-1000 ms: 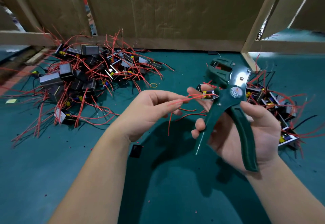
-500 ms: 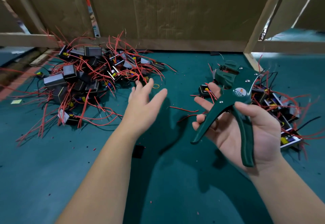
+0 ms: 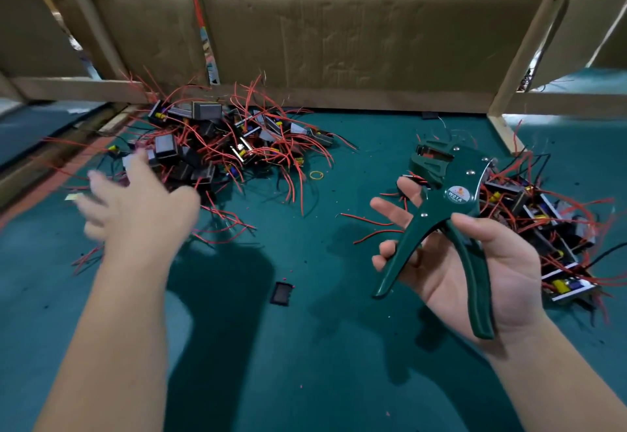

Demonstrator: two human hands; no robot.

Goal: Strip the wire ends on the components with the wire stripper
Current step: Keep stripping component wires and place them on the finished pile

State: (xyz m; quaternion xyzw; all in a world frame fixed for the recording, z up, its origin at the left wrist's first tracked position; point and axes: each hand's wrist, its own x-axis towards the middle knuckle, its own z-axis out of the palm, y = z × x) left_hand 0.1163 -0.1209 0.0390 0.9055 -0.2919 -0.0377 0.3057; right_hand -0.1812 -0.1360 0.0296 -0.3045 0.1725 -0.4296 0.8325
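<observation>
My right hand lies palm up on the right and holds the green wire stripper. One handle rests in the palm under the thumb, and the fingers stretch out behind the other handle. The stripper's jaws point up and away, with no wire in them. My left hand, blurred with fingers spread, holds nothing and hovers at the near edge of the left pile of black components with red wires. A second pile of components lies just beyond my right hand. Loose red wires trail past its fingertips.
Everything sits on a green mat. A small black square piece lies between my arms, and a yellow rubber band lies near the left pile. A cardboard wall and a wooden post close off the back.
My left hand let go of the red wires it pinched, opened and swung left to the left pile. The component left my right hand, whose fingers straightened; the stripper handles spread apart.
</observation>
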